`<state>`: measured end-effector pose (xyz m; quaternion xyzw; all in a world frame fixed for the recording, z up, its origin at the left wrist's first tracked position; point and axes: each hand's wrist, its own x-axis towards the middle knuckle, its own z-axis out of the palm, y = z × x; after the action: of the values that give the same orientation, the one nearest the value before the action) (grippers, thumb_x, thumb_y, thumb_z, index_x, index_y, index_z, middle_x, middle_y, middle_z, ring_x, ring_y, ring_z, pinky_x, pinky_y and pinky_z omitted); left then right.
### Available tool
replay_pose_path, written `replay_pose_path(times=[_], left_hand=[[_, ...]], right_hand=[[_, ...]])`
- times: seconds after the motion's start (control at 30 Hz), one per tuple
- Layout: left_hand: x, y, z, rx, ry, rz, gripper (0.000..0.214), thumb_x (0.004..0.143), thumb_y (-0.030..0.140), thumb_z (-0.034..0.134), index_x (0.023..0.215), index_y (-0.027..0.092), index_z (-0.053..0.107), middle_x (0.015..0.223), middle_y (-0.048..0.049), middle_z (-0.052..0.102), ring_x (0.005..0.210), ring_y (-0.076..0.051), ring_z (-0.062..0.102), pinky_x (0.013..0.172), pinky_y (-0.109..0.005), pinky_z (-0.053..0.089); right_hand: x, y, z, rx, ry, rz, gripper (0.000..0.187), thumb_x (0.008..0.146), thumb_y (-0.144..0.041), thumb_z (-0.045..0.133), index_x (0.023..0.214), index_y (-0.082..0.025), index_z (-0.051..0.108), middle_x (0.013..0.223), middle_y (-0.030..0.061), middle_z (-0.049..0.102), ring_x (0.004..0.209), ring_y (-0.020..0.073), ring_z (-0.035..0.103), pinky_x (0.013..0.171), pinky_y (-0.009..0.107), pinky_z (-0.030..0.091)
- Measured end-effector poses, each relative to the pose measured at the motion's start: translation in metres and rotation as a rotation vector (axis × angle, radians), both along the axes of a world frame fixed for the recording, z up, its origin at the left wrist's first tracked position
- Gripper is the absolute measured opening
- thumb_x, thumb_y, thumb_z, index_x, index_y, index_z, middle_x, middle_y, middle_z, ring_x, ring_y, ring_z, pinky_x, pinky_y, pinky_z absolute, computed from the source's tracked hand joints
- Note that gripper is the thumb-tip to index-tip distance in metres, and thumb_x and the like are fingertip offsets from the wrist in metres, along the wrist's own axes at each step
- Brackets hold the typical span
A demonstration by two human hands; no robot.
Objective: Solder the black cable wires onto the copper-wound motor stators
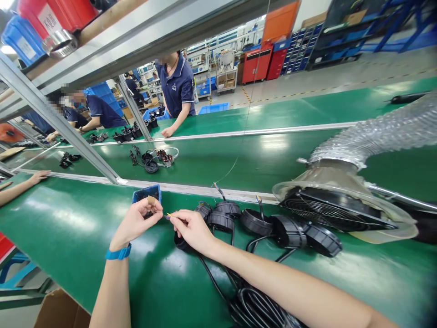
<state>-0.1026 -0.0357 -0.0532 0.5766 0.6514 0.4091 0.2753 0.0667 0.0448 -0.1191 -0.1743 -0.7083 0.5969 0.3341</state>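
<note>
My left hand, with a blue wristband, is closed in a pinch just over a small blue parts bin; it grips a small piece I cannot make out. My right hand is closed too, pinching the thin yellow-tipped wire end of a black cable between the two hands. A row of black round plastic parts with cables lies on the green bench right of my right hand. Black cable coils lie under my right forearm.
A fume extractor hood with a fan grille and silver flexible duct stands at right. More black parts lie on the green conveyor. Across it stand a person in a navy shirt and others. Another person's hand rests at left. A metal frame post crosses at left.
</note>
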Motion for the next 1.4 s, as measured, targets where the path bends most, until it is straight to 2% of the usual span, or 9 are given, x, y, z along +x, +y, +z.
replay_pose_path(times=[0.2, 0.47, 0.77, 0.97, 1.13, 1.3, 1.4], left_hand=[[0.003, 0.002, 0.0, 0.013, -0.051, 0.031, 0.016, 0.083, 0.029, 0.07, 0.089, 0.017, 0.061, 0.085, -0.0026, 0.064, 0.079, -0.015, 0.063, 0.077, -0.028, 0.051], [0.008, 0.004, -0.002, -0.02, -0.066, -0.015, 0.017, 0.081, 0.029, 0.071, 0.088, 0.016, 0.063, 0.083, -0.0035, 0.066, 0.077, -0.015, 0.065, 0.075, -0.028, 0.053], [0.01, 0.004, 0.001, -0.016, -0.106, 0.019, 0.02, 0.076, 0.03, 0.076, 0.087, 0.016, 0.068, 0.078, -0.0054, 0.073, 0.074, -0.019, 0.07, 0.073, -0.031, 0.057], [0.007, 0.005, -0.001, -0.048, -0.205, 0.05, 0.026, 0.076, 0.033, 0.077, 0.093, 0.015, 0.07, 0.083, -0.0098, 0.077, 0.076, -0.023, 0.073, 0.073, -0.035, 0.06], [0.007, 0.009, -0.003, 0.007, -0.322, 0.144, 0.032, 0.075, 0.033, 0.079, 0.098, 0.014, 0.068, 0.084, -0.0094, 0.078, 0.072, -0.02, 0.073, 0.072, -0.033, 0.059], [0.013, 0.012, -0.006, 0.015, -0.367, 0.181, 0.024, 0.07, 0.031, 0.082, 0.079, 0.013, 0.069, 0.075, -0.008, 0.077, 0.063, -0.017, 0.07, 0.064, -0.028, 0.057], [0.017, 0.014, -0.007, -0.002, -0.347, 0.147, 0.023, 0.072, 0.033, 0.08, 0.078, 0.013, 0.073, 0.076, -0.008, 0.076, 0.063, -0.016, 0.069, 0.065, -0.028, 0.056]], right_hand=[[0.001, 0.0, 0.001, -0.016, 0.008, 0.012, 0.03, 0.092, -0.025, 0.051, 0.066, -0.016, 0.062, 0.066, -0.001, 0.054, 0.05, 0.0089, 0.05, 0.052, 0.022, 0.041], [0.0, 0.0, -0.001, -0.002, 0.02, 0.009, 0.032, 0.09, -0.024, 0.049, 0.06, -0.017, 0.054, 0.062, -0.0017, 0.053, 0.048, 0.0085, 0.05, 0.051, 0.021, 0.039], [-0.001, 0.0, 0.001, -0.042, 0.01, 0.016, 0.032, 0.089, -0.028, 0.051, 0.06, -0.016, 0.055, 0.06, -0.0019, 0.053, 0.047, 0.0085, 0.052, 0.048, 0.02, 0.038], [-0.001, -0.001, 0.004, -0.154, 0.038, 0.016, 0.027, 0.087, -0.034, 0.054, 0.07, -0.015, 0.063, 0.058, -0.0025, 0.053, 0.044, 0.0084, 0.05, 0.045, 0.019, 0.038], [0.0, -0.001, 0.003, -0.195, 0.05, 0.017, 0.028, 0.086, -0.038, 0.056, 0.077, -0.014, 0.067, 0.058, -0.0021, 0.054, 0.044, 0.0089, 0.051, 0.045, 0.02, 0.038], [0.001, -0.001, 0.003, -0.179, 0.067, 0.028, 0.028, 0.086, -0.037, 0.056, 0.073, -0.015, 0.066, 0.058, -0.0021, 0.054, 0.044, 0.0086, 0.05, 0.045, 0.02, 0.037], [0.0, -0.001, 0.004, -0.179, 0.07, 0.026, 0.029, 0.086, -0.039, 0.056, 0.072, -0.015, 0.065, 0.058, -0.0025, 0.052, 0.044, 0.0087, 0.05, 0.045, 0.02, 0.038]])
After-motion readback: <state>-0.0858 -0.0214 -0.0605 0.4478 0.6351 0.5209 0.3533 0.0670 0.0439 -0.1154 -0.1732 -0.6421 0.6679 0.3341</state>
